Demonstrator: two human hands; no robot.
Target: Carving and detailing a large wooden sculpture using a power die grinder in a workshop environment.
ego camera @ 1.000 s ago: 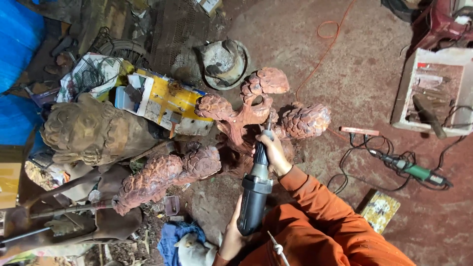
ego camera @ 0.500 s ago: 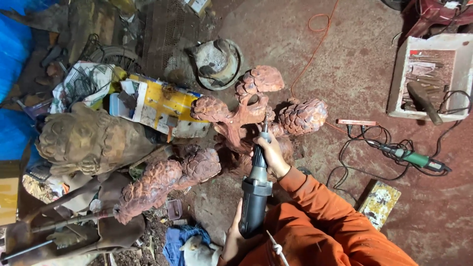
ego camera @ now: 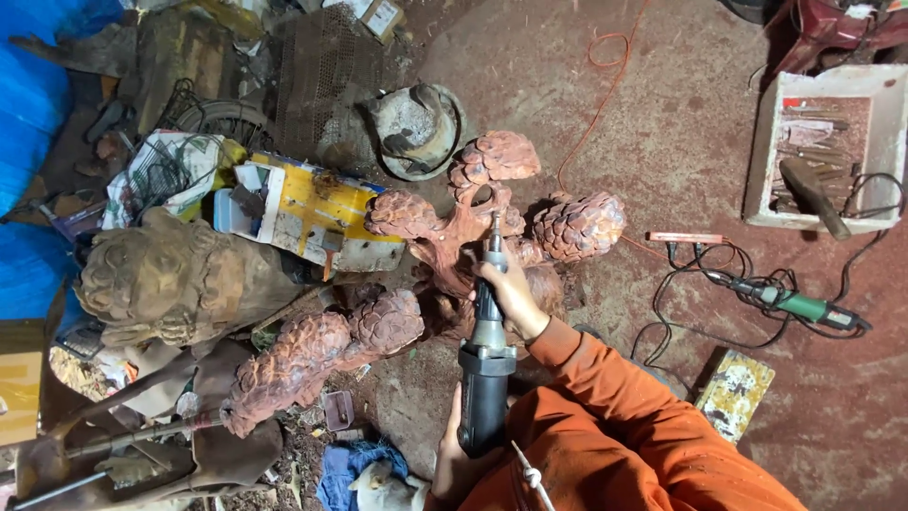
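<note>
On the reddish workshop floor (ego camera: 700, 123), seen from above, stands a red-brown wood carving (ego camera: 473, 222) of a gnarled tree with knobbly, cone-like clusters at its branch ends; a person in orange sleeves works on it with a dark handheld rotary grinder (ego camera: 485, 364); the right hand (ego camera: 511, 295) is wrapped around the tool's narrow silver neck, near the tip, and the bit touches the carving's trunk between the clusters; the left hand (ego camera: 452, 454) is closed around the thick black rear of the tool, low in the view, partly hidden by the tool body and the sleeve; the two hands are well apart along the tool. To the left of the carving lies a yellow and white carton (ego camera: 307, 203), and further left a dusty brown carved figure (ego camera: 175, 279); behind the carving sits a round grey metal pot (ego camera: 416, 123); to the right, a green power tool (ego camera: 804, 308) lies among black cables, near a white box of chisels (ego camera: 823, 147); an orange cord (ego camera: 605, 90) trails across the floor.
</note>
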